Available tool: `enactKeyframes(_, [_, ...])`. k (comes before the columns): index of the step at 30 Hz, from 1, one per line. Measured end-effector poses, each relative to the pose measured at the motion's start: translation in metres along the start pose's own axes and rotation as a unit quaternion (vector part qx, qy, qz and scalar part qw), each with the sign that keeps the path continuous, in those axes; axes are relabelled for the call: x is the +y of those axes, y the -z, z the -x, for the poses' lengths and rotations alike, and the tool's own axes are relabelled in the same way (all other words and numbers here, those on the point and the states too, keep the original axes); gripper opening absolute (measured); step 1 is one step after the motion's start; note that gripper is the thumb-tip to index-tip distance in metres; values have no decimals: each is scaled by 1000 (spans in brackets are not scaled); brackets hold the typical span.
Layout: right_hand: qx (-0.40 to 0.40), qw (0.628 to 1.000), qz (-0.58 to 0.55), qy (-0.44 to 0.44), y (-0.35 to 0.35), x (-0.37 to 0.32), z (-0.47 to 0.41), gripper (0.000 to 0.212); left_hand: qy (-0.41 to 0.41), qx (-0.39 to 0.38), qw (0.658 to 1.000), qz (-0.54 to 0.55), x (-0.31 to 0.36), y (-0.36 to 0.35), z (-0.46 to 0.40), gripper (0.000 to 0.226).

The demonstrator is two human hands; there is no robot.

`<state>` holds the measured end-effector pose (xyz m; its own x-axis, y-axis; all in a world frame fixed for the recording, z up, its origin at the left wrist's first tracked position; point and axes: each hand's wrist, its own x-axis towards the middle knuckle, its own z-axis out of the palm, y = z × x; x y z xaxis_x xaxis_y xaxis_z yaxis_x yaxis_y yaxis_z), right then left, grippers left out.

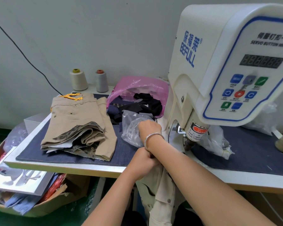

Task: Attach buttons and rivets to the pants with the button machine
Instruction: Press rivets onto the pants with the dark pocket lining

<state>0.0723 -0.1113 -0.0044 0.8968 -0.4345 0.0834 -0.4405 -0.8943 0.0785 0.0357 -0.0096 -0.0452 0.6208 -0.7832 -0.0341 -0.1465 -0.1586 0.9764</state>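
A white servo button machine (219, 62) stands at the right of the table, its press head (193, 139) just right of my hands. My left hand (144, 161) grips the top of a pair of khaki pants (160, 193) that hang over the table's front edge. My right hand (149, 128), with a silver bangle on the wrist, crosses over the left. It reaches down into a clear plastic bag (131, 132) of small parts, and its fingertips are hidden. A folded stack of khaki pants (78, 121) lies to the left on the denim mat (72, 156).
A pink bag (137, 88) of dark fabric scraps sits behind the clear bag. Two thread cones (78, 79) (102, 81) stand by the wall. Another clear bag (217, 141) lies behind the press head. A cardboard box (55, 198) of cloth sits below the table at left.
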Motion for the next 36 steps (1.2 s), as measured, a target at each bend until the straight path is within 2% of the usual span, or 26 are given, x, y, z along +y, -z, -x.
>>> enactKeyframes(13, [-29,1000,-6,1,-1,0,-1,34,11,2,1000,-12,0,-1,-2,16])
enactKeyframes(17, [-31,999,-15,0,2,1,-2,32,17,-5,1000,0,-1,-2,-2,24])
enactKeyframes(23, [20,993,-115,3,7,4,7,23,4,-33,999,10,-3,-1,-3,26])
enactKeyframes(26, [79,967,-242,-18,9,7,20,12,-18,-31,999,-8,-3,-1,-1,23])
enactKeyframes(28, [135,919,-369,-31,11,9,35,4,-36,-37,999,-18,-2,-1,1,11])
enactKeyframes(29, [173,888,-424,-39,12,10,44,10,-41,-41,998,-12,-1,-1,1,8])
enactKeyframes(31, [235,838,-489,-52,14,11,66,17,-50,-42,998,7,1,0,2,17])
enactKeyframes(32, [248,825,-504,-57,13,12,77,19,-54,-39,998,11,2,1,2,19])
enactKeyframes(34, [249,819,-513,-61,8,16,96,19,-68,-29,997,19,2,1,3,26])
enactKeyframes(36, [231,833,-499,-61,4,20,108,18,-79,-11,996,29,2,1,3,34])
